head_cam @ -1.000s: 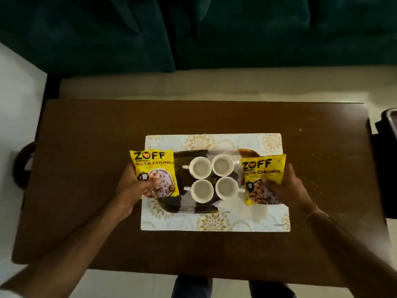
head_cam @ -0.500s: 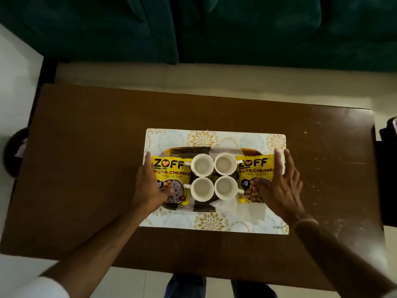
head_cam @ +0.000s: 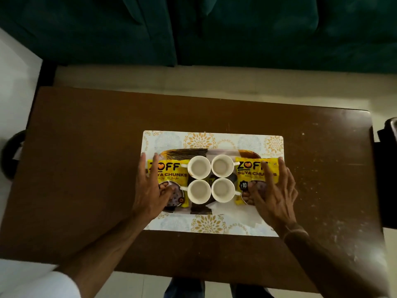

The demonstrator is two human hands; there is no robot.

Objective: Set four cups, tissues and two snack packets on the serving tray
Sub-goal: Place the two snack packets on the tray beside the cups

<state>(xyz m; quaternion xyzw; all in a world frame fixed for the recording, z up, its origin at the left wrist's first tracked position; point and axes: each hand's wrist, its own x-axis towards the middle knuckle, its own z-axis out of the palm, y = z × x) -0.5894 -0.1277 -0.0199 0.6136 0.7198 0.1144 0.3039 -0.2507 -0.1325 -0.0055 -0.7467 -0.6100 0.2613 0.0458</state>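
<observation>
A dark oval serving tray (head_cam: 184, 151) lies on a patterned placemat. White cups stand in two rows of two at its middle, the back left one (head_cam: 199, 167) beside the back right one (head_cam: 222, 166). A yellow snack packet (head_cam: 171, 171) lies flat on the tray's left end under my left hand (head_cam: 150, 190). A second yellow packet (head_cam: 250, 168) lies on the right end under my right hand (head_cam: 272, 196). Both hands rest flat with fingers spread, not gripping. White tissues (head_cam: 227, 214) stick out from under the cups at the tray's front right.
The white and gold placemat (head_cam: 206, 138) sits on a brown wooden table (head_cam: 86, 147). A dark green sofa (head_cam: 193, 29) stands beyond the table. A dark object (head_cam: 386, 158) is off the right edge, a round dark one (head_cam: 10, 155) off the left.
Both packets went from being held upright beside the tray to lying flat on its two ends. My hands have let go and now rest flat on them.
</observation>
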